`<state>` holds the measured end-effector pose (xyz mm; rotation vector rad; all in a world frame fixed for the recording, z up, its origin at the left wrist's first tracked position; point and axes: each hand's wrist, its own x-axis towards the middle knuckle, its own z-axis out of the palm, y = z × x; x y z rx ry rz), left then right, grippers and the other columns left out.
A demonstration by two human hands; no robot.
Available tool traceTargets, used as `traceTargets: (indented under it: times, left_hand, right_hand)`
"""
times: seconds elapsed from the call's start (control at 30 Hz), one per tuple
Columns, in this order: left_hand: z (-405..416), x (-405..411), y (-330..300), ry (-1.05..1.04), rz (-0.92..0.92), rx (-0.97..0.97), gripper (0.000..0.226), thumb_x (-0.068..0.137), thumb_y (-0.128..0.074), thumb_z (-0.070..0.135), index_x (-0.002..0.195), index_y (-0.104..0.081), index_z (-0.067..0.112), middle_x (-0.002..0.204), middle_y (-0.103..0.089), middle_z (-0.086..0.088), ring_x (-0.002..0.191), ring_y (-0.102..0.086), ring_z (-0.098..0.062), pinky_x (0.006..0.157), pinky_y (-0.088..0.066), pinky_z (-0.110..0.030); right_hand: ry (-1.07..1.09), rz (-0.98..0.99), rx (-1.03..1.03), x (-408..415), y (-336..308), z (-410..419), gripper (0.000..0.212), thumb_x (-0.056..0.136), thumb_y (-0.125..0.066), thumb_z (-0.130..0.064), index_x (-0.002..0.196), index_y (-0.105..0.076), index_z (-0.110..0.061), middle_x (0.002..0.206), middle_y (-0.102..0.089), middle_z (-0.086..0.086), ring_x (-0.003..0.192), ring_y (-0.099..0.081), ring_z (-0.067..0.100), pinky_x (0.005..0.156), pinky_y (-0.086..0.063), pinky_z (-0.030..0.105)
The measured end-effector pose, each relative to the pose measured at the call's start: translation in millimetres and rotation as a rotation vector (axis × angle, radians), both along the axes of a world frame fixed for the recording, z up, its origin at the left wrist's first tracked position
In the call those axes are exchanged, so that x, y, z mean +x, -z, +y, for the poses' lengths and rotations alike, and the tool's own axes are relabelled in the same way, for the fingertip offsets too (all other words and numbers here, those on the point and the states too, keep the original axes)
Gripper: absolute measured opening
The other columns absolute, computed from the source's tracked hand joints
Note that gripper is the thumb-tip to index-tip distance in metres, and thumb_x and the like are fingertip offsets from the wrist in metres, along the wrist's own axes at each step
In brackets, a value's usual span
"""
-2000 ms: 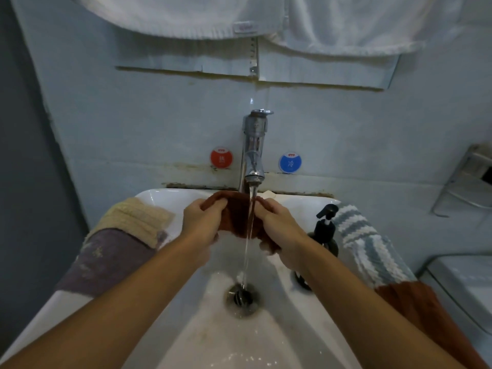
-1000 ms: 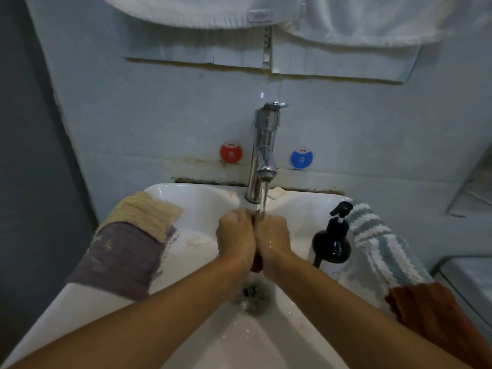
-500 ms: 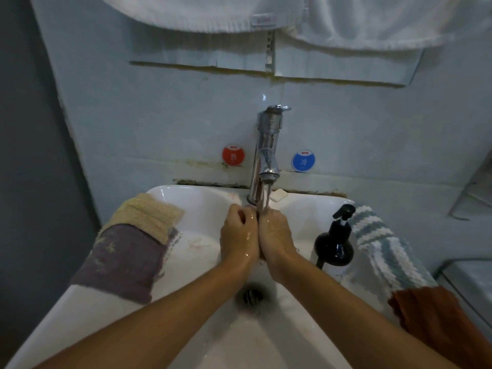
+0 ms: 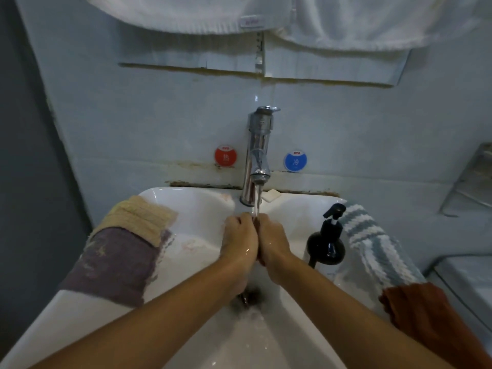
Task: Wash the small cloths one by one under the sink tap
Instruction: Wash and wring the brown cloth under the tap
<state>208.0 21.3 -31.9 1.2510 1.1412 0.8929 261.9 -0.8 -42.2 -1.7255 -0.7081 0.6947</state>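
My left hand (image 4: 239, 239) and my right hand (image 4: 273, 241) are pressed together over the white sink (image 4: 202, 206), fingers curled round a small brown cloth (image 4: 256, 224). Only a sliver of that cloth shows between them. Water runs from the chrome tap (image 4: 258, 153) straight onto my knuckles. On the left rim lie a yellow cloth (image 4: 138, 217) and a purple cloth (image 4: 111, 265). A blue-and-white striped cloth (image 4: 372, 241) and a rust-brown cloth (image 4: 420, 312) lie on the right rim.
A black pump bottle (image 4: 326, 241) stands on the right rim beside my right wrist. A soap bar (image 4: 271, 195) sits behind the tap. White towels (image 4: 346, 20) hang above. The drain (image 4: 249, 296) is below my hands. A metal rack (image 4: 474, 179) is on the right wall.
Two seconds ago the brown cloth was spread between my hands under the stream. My hands have since closed together around it and stay bunched under the tap.
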Motion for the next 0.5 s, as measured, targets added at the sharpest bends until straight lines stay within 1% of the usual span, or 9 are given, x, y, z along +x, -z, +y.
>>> traceTargets:
  times: [0.07, 0.1, 0.17, 0.23, 0.27, 0.33, 0.4, 0.47, 0.5]
  left_hand:
    - [7.1, -0.6, 4.2, 0.034, -0.042, -0.106, 0.035, 0.101, -0.035, 0.040, 0.111, -0.054, 0.013, 0.100, -0.065, -0.014, 0.087, -0.065, -0.023, 0.067, -0.056, -0.036]
    - [12.2, 0.9, 9.1, 0.035, -0.046, -0.104, 0.038, 0.098, -0.036, 0.044, 0.113, -0.053, 0.013, 0.105, -0.065, -0.013, 0.089, -0.065, -0.022, 0.072, -0.056, -0.040]
    - [15.4, 0.3, 12.3, 0.057, -0.007, 0.027, 0.033, 0.099, -0.037, 0.044, 0.109, -0.050, 0.016, 0.104, -0.063, -0.011, 0.085, -0.063, -0.017, 0.073, -0.053, -0.035]
    - [7.8, -2.5, 5.4, 0.045, -0.008, 0.198, 0.018, 0.103, -0.038, 0.033, 0.104, -0.047, 0.016, 0.093, -0.060, -0.005, 0.082, -0.060, -0.015, 0.069, -0.049, -0.029]
    - [6.4, -1.3, 4.2, 0.029, -0.008, 0.273, 0.017, 0.104, -0.038, 0.030, 0.102, -0.047, 0.015, 0.088, -0.058, -0.001, 0.083, -0.060, -0.017, 0.070, -0.050, -0.029]
    - [3.7, -3.8, 0.0, 0.016, -0.012, 0.256, 0.024, 0.104, -0.035, 0.031, 0.096, -0.051, 0.016, 0.082, -0.058, -0.001, 0.084, -0.062, -0.022, 0.074, -0.053, -0.035]
    - [5.9, -7.2, 2.4, 0.009, 0.021, 0.237, 0.029, 0.104, -0.035, 0.029, 0.087, -0.054, 0.016, 0.078, -0.057, -0.002, 0.078, -0.060, -0.020, 0.068, -0.050, -0.032]
    - [6.5, -10.7, 1.4, -0.002, 0.025, 0.215, 0.031, 0.104, -0.038, 0.026, 0.081, -0.056, 0.016, 0.075, -0.059, -0.003, 0.072, -0.060, -0.016, 0.060, -0.047, -0.027]
    - [2.4, -11.2, -2.5, -0.017, 0.010, 0.200, 0.032, 0.103, -0.039, 0.025, 0.080, -0.059, 0.015, 0.076, -0.062, -0.005, 0.073, -0.062, -0.018, 0.061, -0.049, -0.027]
  right_hand:
    - [-0.025, 0.003, 0.069, -2.6, 0.3, -1.6, 0.032, 0.106, -0.038, -0.038, 0.106, -0.063, -0.018, 0.094, -0.069, 0.005, 0.086, -0.067, 0.015, 0.079, -0.059, 0.031]
    - [-0.056, 0.003, 0.109, -6.3, -1.5, -2.9, 0.031, 0.106, -0.039, -0.039, 0.109, -0.062, -0.018, 0.096, -0.068, 0.004, 0.090, -0.067, 0.016, 0.082, -0.059, 0.033]
    - [-0.082, 0.008, 0.141, -11.2, -5.7, -2.8, 0.030, 0.106, -0.040, -0.036, 0.109, -0.063, -0.016, 0.094, -0.069, 0.004, 0.085, -0.068, 0.012, 0.065, -0.057, 0.022]
    - [-0.081, 0.012, 0.132, -8.6, -8.9, -3.6, 0.031, 0.106, -0.042, -0.036, 0.105, -0.064, -0.015, 0.092, -0.070, 0.005, 0.077, -0.068, 0.010, 0.050, -0.050, 0.014]
    - [-0.089, 0.013, 0.141, -7.6, -10.6, -4.7, 0.031, 0.106, -0.041, -0.037, 0.106, -0.064, -0.015, 0.092, -0.070, 0.005, 0.078, -0.068, 0.011, 0.050, -0.050, 0.014]
    - [-0.097, 0.015, 0.156, -8.7, -13.7, -6.2, 0.034, 0.107, -0.038, -0.038, 0.106, -0.065, -0.017, 0.094, -0.071, 0.005, 0.084, -0.068, 0.014, 0.062, -0.056, 0.021]
    - [-0.052, -0.004, 0.141, -11.4, -10.7, -3.8, 0.037, 0.107, -0.038, -0.039, 0.101, -0.068, -0.018, 0.092, -0.072, 0.005, 0.085, -0.069, 0.016, 0.076, -0.061, 0.033]
    - [0.012, -0.058, 0.116, -14.7, -5.6, -0.2, 0.036, 0.106, -0.040, -0.036, 0.095, -0.069, -0.017, 0.088, -0.071, 0.005, 0.083, -0.069, 0.018, 0.081, -0.061, 0.040]
    - [0.043, -0.083, 0.105, -15.0, -2.2, 3.8, 0.036, 0.106, -0.041, -0.034, 0.092, -0.069, -0.016, 0.086, -0.071, 0.006, 0.082, -0.070, 0.019, 0.080, -0.061, 0.042]
